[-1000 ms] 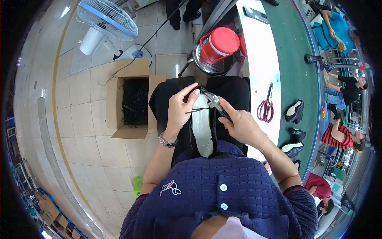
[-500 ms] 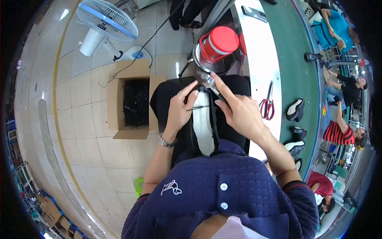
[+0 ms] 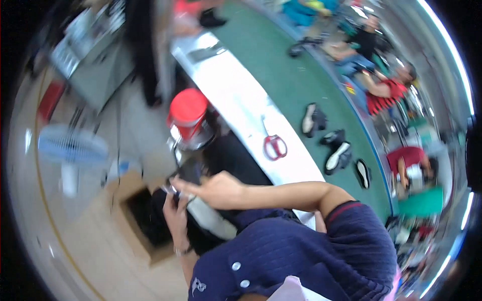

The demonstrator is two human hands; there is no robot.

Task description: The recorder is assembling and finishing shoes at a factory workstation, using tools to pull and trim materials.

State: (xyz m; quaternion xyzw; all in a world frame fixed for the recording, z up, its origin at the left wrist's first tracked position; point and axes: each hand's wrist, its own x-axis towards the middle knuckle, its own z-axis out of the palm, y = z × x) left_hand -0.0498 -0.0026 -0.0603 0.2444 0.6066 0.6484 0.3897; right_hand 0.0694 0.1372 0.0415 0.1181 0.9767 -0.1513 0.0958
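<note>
The picture is blurred by motion. My left hand [image 3: 175, 213] grips the top end of a black shoe piece with a white sole [image 3: 213, 223] that lies on my dark lap. My right hand [image 3: 213, 189] reaches across to the left just above it, with its fingers closed on a small metal tool [image 3: 169, 189] whose tip meets the shoe piece beside my left fingers. The blur hides how the tool touches the piece.
A red-lidded metal container [image 3: 188, 108] stands just beyond my hands. Red-handled scissors [image 3: 274, 146] lie on the white bench edge [image 3: 236, 100]. Several shoes [image 3: 339, 155] rest on the green belt [image 3: 286, 85]. An open cardboard box [image 3: 143, 223] and a fan [image 3: 70, 150] stand at left. Other people sit at right.
My head has swung, so the whole scene has tilted and blurred. My right hand has moved left across the shoe piece toward my left hand, which keeps its grip.
</note>
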